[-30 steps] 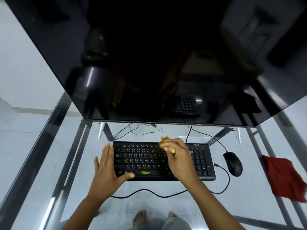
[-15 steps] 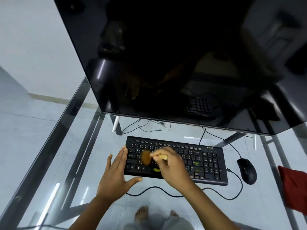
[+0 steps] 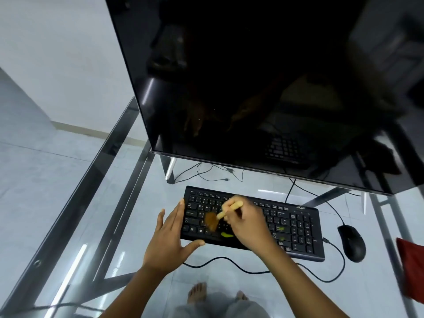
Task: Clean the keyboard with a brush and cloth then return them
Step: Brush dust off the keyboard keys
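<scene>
A black keyboard (image 3: 296,226) lies on the glass table, below the monitor. My right hand (image 3: 249,226) grips a small brush (image 3: 212,220) by its pale wooden handle; the brown bristles rest on the keys in the left half of the keyboard. A yellow-green smear sits on the space bar just right of the bristles. My left hand (image 3: 169,239) lies flat with fingers apart against the keyboard's left end, thumb along its front edge. A red cloth (image 3: 411,267) lies at the table's right edge, partly cut off by the frame.
A large dark monitor (image 3: 252,88) leans over the back of the glass table (image 3: 114,203). A black mouse (image 3: 352,243) sits right of the keyboard, its cable looping along the front. More cables lie under the monitor. Bare feet show through the glass.
My right hand has swept the brush from the keyboard's top middle down to its left half. The view has shifted left, so the cloth is now mostly out of frame.
</scene>
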Tool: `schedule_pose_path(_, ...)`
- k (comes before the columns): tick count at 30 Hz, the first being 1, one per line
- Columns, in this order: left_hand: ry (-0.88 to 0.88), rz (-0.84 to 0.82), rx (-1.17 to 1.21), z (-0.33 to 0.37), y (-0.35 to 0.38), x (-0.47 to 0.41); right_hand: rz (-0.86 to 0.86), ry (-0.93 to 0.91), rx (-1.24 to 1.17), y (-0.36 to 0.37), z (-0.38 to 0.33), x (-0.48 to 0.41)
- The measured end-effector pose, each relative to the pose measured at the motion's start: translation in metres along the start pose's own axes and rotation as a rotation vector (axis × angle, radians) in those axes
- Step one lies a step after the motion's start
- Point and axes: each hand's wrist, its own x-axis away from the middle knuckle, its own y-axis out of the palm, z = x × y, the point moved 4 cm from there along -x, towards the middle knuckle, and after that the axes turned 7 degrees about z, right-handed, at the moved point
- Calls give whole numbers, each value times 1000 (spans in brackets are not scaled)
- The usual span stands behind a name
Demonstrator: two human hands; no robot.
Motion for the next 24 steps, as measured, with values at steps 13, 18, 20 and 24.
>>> schedule_pose_path(13,-19,13,24,-1,1,0,109,9,-91,8,-8,-12)
schedule_pose_path(18,-10,24,46,0,0,0,201,-51,-148,5,-23,-30)
schedule_pose_path(20,-30,19,39,-1,1,0,-29,-9,-161,24,-29,-30)
schedule_pose_path(24,-19,36,36,0,1,0,145,-111,-82,26,-36,-30)
